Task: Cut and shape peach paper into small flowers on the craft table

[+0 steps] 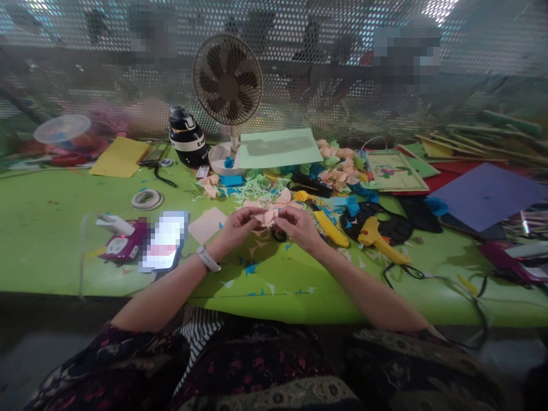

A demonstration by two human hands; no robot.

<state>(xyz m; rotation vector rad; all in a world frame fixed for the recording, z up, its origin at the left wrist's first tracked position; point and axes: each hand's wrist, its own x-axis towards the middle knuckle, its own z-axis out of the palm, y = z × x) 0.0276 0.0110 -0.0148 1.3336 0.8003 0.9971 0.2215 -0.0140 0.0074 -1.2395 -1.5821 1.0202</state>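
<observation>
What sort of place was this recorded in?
Likely a paper-craft work table: a hand-held pink paper piece, green paper scraps and a yellow glue gun suggest it.

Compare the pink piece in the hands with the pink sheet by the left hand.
The piece is held between the left hand and right hand; the sheet lies on the table. The piece looks smaller and curved; the sheet looks larger and flat. Both are pale pink.
</observation>
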